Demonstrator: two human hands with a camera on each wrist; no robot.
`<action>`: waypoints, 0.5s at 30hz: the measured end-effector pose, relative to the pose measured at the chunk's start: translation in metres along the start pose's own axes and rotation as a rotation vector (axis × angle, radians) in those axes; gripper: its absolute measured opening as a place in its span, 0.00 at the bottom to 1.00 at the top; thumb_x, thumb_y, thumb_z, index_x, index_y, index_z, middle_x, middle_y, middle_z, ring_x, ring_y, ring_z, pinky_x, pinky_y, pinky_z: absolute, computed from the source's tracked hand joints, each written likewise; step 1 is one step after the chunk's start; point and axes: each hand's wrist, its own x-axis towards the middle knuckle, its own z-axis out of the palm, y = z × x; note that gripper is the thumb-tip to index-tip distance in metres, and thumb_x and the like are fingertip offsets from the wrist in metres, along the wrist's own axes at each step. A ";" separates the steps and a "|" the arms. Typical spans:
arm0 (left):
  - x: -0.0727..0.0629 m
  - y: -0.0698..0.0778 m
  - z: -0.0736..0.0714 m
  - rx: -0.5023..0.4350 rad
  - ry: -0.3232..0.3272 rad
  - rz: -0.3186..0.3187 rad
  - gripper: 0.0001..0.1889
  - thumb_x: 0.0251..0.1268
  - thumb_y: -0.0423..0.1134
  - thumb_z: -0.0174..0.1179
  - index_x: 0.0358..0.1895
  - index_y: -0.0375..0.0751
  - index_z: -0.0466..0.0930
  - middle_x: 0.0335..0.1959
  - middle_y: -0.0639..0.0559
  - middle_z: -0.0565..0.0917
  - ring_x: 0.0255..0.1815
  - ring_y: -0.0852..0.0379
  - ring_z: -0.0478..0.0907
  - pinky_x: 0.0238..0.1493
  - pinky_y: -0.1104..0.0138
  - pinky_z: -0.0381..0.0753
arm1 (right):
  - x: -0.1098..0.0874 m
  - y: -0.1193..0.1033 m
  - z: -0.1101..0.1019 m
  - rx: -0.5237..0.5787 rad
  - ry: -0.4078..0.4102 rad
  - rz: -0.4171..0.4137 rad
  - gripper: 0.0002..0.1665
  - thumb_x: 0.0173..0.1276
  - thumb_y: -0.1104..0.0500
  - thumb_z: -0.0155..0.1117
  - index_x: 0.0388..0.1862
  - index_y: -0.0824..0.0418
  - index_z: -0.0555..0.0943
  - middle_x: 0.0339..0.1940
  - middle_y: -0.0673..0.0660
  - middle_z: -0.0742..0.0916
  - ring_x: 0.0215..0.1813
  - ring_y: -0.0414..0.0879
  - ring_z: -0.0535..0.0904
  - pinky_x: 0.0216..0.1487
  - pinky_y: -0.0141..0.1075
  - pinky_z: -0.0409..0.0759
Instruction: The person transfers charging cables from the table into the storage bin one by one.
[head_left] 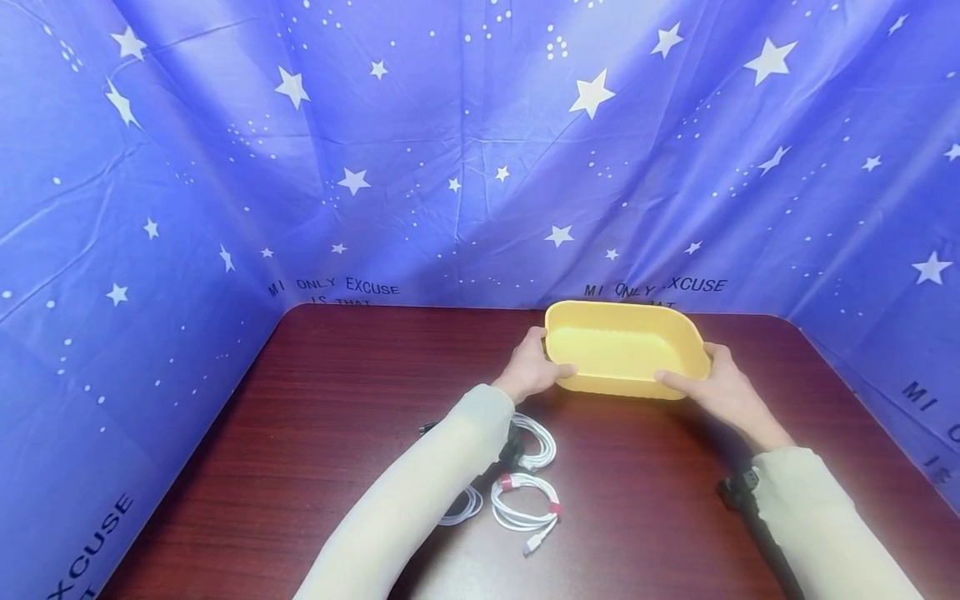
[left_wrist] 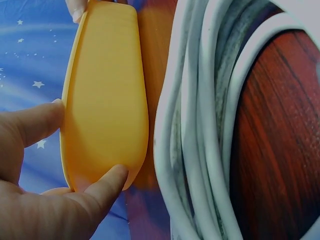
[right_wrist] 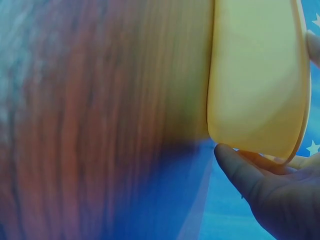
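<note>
The left hand [head_left: 531, 368] and right hand [head_left: 726, 390] grip opposite ends of a yellow bin [head_left: 618, 352] near the worktop's [head_left: 337, 375] far edge, right of centre; white cable coils [head_left: 517, 526] lie farther from that edge.

left arm [head_left: 412, 496]: extended forward, slanting rightward | left grip [head_left: 529, 367]: pinching, thumb pointing inward | right arm [head_left: 828, 512]: extended forward, slanting leftward | right grip [head_left: 723, 389]: pinching, thumb likewise inward
</note>
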 end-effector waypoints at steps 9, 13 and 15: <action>0.000 -0.002 -0.001 -0.009 0.002 0.001 0.39 0.49 0.38 0.73 0.65 0.37 0.63 0.52 0.45 0.77 0.49 0.53 0.74 0.57 0.63 0.73 | -0.001 -0.002 0.002 -0.002 0.004 -0.003 0.69 0.57 0.31 0.63 0.72 0.77 0.40 0.65 0.82 0.61 0.62 0.72 0.64 0.57 0.67 0.64; 0.001 -0.003 -0.002 -0.010 0.001 -0.005 0.39 0.49 0.38 0.73 0.65 0.37 0.63 0.54 0.45 0.77 0.51 0.53 0.74 0.59 0.62 0.72 | -0.002 -0.004 0.003 0.001 0.005 -0.005 0.69 0.57 0.31 0.63 0.72 0.77 0.40 0.65 0.82 0.61 0.61 0.72 0.64 0.57 0.67 0.65; 0.001 -0.003 -0.003 -0.008 0.001 -0.006 0.40 0.49 0.38 0.73 0.65 0.38 0.63 0.55 0.45 0.76 0.51 0.53 0.74 0.59 0.62 0.72 | -0.002 -0.005 0.003 0.000 0.006 -0.005 0.69 0.57 0.31 0.63 0.72 0.77 0.40 0.65 0.82 0.61 0.61 0.72 0.64 0.58 0.67 0.65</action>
